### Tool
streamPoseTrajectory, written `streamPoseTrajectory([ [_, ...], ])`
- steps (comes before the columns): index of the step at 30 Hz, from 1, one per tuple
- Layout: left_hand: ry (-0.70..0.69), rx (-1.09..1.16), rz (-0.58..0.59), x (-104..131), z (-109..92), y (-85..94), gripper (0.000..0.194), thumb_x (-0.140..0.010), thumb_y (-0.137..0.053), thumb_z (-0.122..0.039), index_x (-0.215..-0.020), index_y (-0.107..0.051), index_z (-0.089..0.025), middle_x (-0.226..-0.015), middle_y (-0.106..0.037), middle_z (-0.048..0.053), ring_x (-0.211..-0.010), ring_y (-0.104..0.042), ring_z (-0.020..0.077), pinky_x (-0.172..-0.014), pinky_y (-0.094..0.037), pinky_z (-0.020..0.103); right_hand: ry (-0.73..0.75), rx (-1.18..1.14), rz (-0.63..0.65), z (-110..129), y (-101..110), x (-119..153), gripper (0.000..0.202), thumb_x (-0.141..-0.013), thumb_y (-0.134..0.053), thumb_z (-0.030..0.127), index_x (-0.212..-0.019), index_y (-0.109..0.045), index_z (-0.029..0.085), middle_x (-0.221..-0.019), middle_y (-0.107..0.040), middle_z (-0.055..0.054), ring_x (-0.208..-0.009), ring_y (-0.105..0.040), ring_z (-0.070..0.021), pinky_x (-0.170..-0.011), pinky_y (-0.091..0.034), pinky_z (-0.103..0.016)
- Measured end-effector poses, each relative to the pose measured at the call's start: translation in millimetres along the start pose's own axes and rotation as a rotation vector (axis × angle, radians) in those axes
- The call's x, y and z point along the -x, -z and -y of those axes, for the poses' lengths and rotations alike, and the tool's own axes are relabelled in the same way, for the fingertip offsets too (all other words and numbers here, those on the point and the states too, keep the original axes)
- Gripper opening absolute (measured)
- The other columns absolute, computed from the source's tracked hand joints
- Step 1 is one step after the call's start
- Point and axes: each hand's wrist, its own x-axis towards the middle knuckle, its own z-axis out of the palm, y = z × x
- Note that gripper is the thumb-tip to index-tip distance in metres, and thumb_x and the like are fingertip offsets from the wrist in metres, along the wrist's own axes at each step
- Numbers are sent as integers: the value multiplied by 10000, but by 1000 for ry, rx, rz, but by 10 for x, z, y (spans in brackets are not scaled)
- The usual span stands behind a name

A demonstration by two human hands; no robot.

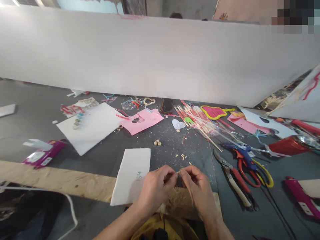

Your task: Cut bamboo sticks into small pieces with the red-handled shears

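My left hand (158, 185) and my right hand (197, 186) meet at the table's near edge, fingertips pinched together around a small pale stick piece (178, 172). Left of them lies a white foam board (127, 176) with writing on it, partly behind my left hand. Beyond the hands, short cut stick pieces (183, 156) are scattered on the dark table (165, 160). A small cluster of beige pieces (157, 142) sits farther back.
Pruning shears (235, 180), a blue glue gun (243, 155) and scissors (268, 176) lie at right, near a red can (287, 145). Pink paper (143, 123), sticks (200, 126) and a white sheet (92, 128) lie farther back. A white panel (150, 56) stands behind.
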Motion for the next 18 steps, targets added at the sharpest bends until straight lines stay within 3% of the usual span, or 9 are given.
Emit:
streamPoseTrajectory([
  [9, 52, -4, 29, -23, 1, 29, 206, -807, -454, -285, -696, -600, -191, -584, -572, -20, -546, -502, 111, -516, -325, 188, 39, 102, 53, -47, 24, -11, 301, -826, -485, 448, -730, -601, 187, -585, -517, 16, -559, -471, -123, -511, -398, -217],
  [14, 66, 8, 4, -27, 41, 72, 193, -803, -460, -279, -689, -591, -195, -586, -570, -29, -540, -492, 103, -523, -319, 185, 175, 455, -13, -200, 201, -118, 247, -856, -450, 402, -817, -612, 220, -727, -647, -17, -658, -579, -160, -612, -444, -257],
  [18, 119, 57, 4, -33, 67, 98, 196, -798, -470, -297, -678, -583, -190, -565, -536, -39, -526, -456, 97, -512, -304, 185, 235, 601, -77, -332, 294, -247, 189, -827, -488, 355, -855, -623, 227, -842, -676, -49, -776, -616, -211, -703, -450, -320],
])
